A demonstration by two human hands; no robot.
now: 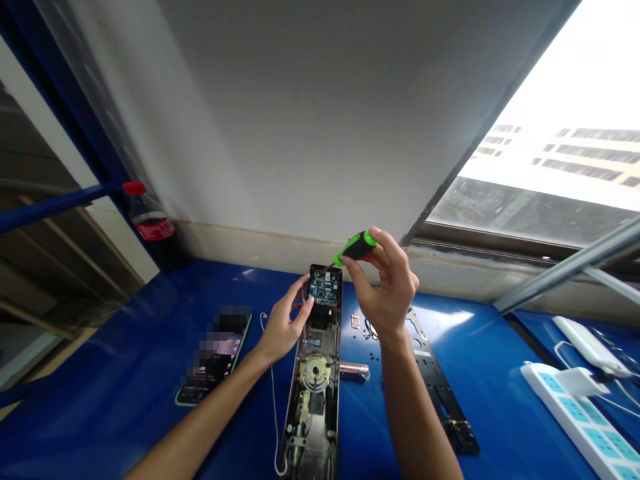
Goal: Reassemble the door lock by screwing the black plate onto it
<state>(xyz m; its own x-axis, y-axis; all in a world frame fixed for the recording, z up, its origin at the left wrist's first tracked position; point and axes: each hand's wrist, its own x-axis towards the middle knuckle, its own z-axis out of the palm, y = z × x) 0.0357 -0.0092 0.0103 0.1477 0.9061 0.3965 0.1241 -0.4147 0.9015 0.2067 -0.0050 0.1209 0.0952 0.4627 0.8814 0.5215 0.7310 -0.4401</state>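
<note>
A long, opened electronic door lock housing [315,373] lies on the blue table, its inside facing up. At its far end sits a blue circuit board [325,288]. My left hand [286,325] grips the housing's left edge beside the board, with the thumb at the board's near left corner. In my right hand [384,287] is a green and black screwdriver [358,247], held by the handle between thumb and fingers. It slants down to the left, and its tip is at the board's upper edge; whether it touches a screw is too small to tell.
A phone [216,360] and a white cable [274,407] lie left of the housing. To the right are a copper-coloured cylinder [354,371], small screws [367,335] and a black plate [440,393]. A power strip [575,417] is far right; a cola bottle [155,227] stands back left.
</note>
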